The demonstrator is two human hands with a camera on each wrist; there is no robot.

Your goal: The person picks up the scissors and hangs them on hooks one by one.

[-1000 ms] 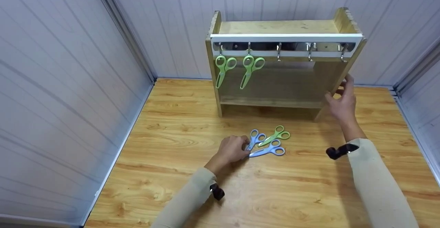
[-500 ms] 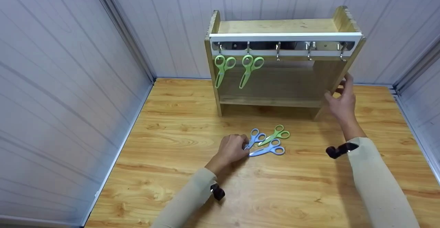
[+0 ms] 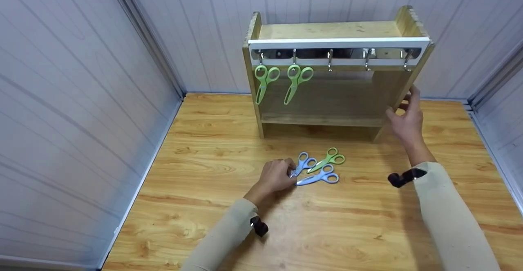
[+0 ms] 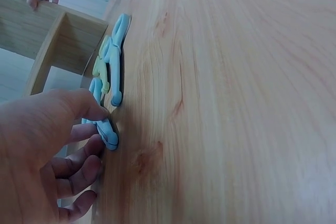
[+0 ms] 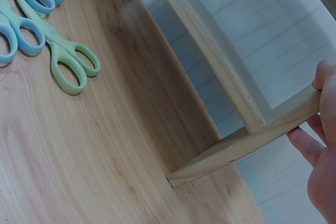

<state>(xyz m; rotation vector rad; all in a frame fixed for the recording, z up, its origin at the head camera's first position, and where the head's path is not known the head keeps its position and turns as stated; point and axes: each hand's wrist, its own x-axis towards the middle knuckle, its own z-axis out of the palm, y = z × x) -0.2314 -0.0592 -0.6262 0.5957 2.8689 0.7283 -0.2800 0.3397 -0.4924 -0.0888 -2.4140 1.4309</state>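
My left hand [image 3: 276,176] is curled on the table [image 3: 212,156], its thumb and fingers [image 4: 79,163] pinching the blade end of a blue pair of scissors [image 3: 303,164]. In the left wrist view that pair lies flat on the wood with the thumb pressed on top. Just beyond my left fingertips lie a second blue pair [image 3: 319,178] and a green pair [image 3: 327,160], all three close together and overlapping near the blades.

My right hand [image 3: 404,117] is well apart from the left, up against the wooden rack [image 3: 327,30]. Its thumb and fingers grip the front edge of the rack's right side panel [image 5: 252,148]; the right wrist view shows the fingers wrapped around that board.

Ahead of my left hand, two more green pairs [image 3: 263,79] [image 3: 297,79] hang from the leftmost hooks of the metal hook rail [image 3: 339,52].
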